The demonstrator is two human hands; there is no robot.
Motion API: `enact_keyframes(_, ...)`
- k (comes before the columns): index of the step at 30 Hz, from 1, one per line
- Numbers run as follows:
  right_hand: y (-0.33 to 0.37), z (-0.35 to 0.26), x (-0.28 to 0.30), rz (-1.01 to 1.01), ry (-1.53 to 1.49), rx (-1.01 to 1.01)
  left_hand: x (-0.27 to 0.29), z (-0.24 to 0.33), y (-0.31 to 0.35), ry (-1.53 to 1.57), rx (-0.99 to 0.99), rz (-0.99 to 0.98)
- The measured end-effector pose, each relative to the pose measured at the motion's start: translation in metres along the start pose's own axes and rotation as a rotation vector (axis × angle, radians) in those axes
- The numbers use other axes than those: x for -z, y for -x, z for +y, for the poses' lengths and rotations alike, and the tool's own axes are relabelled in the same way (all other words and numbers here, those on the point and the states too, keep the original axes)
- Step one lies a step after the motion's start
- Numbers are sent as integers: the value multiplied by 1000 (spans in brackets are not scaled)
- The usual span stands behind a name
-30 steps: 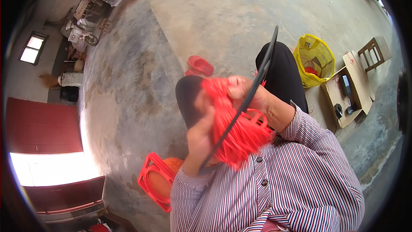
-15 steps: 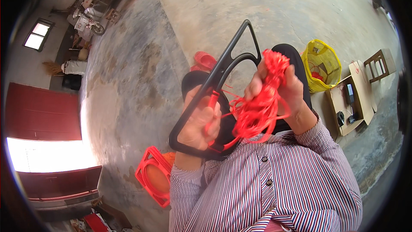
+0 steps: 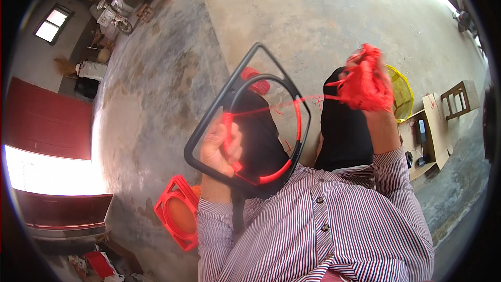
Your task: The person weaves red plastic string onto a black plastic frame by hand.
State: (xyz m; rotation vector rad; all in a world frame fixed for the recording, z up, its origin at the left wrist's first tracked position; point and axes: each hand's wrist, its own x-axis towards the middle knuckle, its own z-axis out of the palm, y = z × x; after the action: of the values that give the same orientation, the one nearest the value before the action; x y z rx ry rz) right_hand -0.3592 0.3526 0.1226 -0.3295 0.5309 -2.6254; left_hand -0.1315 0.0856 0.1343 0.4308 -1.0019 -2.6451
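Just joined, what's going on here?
A seated person's left hand grips a black frame whose inner ring is partly wrapped in red. The right hand holds up a bunch of red cord, with a blurred strand stretched between them. A red frame lies on the floor at the left.

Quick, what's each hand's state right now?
Left hand: closed, holding the black frame.
Right hand: holding the red cord bundle; fingers blurred, mostly hidden.
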Motion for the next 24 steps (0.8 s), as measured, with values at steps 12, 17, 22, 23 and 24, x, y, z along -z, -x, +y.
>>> enact_keyframes(12,37,59,-97,-481,1368,92,-81,-34,3,111,37,-60)
enact_keyframes(17,32,61,-77,-505,1031,-10,-71,-34,3,79,131,-17)
enact_keyframes(22,30,63,-25,-134,380,-451,-77,-22,12,262,179,-106)
enact_keyframes(23,36,69,-22,-89,338,-529,-80,-21,12,297,270,-158)
enact_keyframes(24,43,79,-27,-203,172,-629,-107,-19,10,398,384,-249)
